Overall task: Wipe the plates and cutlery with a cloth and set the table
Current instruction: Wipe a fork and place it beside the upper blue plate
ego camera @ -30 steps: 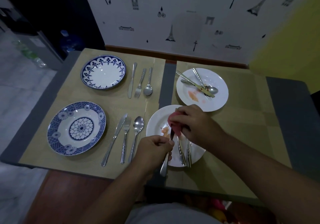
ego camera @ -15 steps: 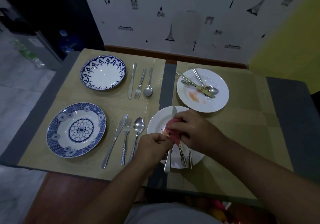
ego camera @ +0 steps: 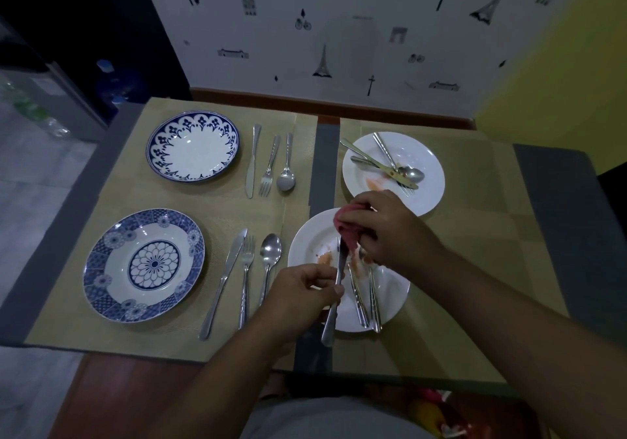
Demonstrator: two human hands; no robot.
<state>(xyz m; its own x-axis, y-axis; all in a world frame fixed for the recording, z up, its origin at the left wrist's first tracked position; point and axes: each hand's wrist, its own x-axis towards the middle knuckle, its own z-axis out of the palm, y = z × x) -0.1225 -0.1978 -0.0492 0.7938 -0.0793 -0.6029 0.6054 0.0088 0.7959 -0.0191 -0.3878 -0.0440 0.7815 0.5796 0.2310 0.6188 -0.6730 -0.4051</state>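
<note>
Here, left hand (ego camera: 298, 294) pinches the table knife (ego camera: 330, 323) past the rim of the near white plate (ego camera: 307, 242). Right hand (ego camera: 390, 231) squeezes red cloth (ego camera: 349, 231) round its blade.

cloth (ego camera: 349, 231): red
near plate (ego camera: 307, 252): white, orange smear
left plates (ego camera: 144, 264): blue-and-white floral
mats (ego camera: 217, 201): tan

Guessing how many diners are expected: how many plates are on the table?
4. The blue-scalloped plate at far left, the blue floral plate at near left, the far white plate at right, and the near white plate, stained, front right. None looks hidden.
</note>
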